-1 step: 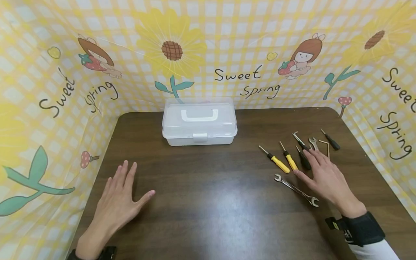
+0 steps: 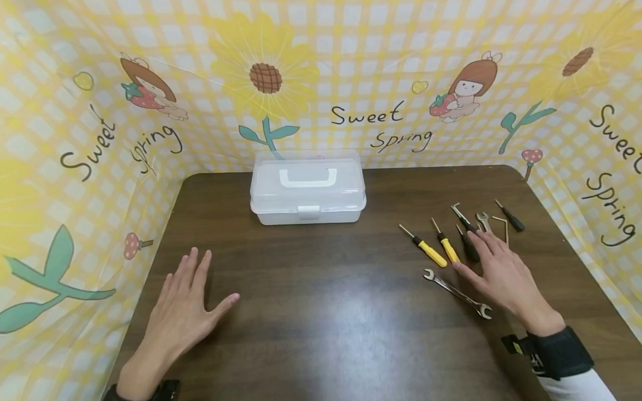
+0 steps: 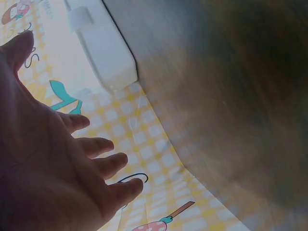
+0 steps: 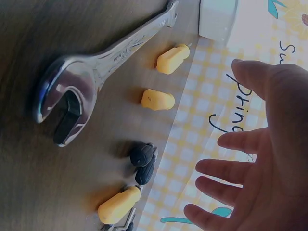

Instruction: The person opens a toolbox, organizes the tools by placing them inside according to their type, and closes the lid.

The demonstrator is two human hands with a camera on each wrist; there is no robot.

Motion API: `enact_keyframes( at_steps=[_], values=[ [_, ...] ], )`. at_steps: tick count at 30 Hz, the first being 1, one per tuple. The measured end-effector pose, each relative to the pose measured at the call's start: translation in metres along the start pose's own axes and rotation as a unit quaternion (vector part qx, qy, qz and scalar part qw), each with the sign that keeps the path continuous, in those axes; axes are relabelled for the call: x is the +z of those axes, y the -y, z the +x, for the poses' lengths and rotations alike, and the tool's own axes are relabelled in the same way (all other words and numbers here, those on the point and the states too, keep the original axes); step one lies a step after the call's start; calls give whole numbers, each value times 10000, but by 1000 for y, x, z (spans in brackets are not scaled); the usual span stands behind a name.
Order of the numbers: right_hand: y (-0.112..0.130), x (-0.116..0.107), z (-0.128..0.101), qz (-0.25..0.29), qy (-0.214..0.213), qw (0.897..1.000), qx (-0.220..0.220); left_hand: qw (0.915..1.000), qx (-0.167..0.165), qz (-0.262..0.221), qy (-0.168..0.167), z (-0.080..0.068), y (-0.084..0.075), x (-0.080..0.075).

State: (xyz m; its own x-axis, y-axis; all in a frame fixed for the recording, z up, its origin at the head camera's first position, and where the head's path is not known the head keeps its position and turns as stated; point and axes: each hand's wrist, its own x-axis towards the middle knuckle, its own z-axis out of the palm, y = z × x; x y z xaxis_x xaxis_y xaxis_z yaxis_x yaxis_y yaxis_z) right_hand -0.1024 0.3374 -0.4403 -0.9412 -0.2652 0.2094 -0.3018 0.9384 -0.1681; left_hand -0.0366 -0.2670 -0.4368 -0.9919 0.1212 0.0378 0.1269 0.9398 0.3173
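Your right hand (image 2: 501, 267) lay flat, fingers holding nothing, beside the wrench (image 2: 456, 292); it looked hard and slippery, so grab its middle.

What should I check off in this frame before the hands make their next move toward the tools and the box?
1. Left hand holds nothing, fingers straight: ok.
2. Right hand holds nothing, hovering by the tools: ok.
3. Plastic box lid shut, front latch down: ok.
4. Long wrench lies free on the table: ok.
5. Two yellow screwdrivers lie apart from each other: ok.
6. Box contents: cannot tell.
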Motion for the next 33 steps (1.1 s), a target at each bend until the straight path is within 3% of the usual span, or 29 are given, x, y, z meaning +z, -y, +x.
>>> enact_keyframes(
  at_steps=[12,20,29,33],
  values=[
    [5,-4,7,17,-186,9997,-183,9999,78,-126,73,3,0,1],
    [9,-3,18,107,-307,9991,-271,9989,118,-458,76,10,-1,1],
    [21,-8,46,526,204,9984,-63,9948,-98,-982,270,23,-1,-5],
    [29,-10,61,857,592,9945,65,9878,-117,-1525,283,33,1,-5]
  ],
)
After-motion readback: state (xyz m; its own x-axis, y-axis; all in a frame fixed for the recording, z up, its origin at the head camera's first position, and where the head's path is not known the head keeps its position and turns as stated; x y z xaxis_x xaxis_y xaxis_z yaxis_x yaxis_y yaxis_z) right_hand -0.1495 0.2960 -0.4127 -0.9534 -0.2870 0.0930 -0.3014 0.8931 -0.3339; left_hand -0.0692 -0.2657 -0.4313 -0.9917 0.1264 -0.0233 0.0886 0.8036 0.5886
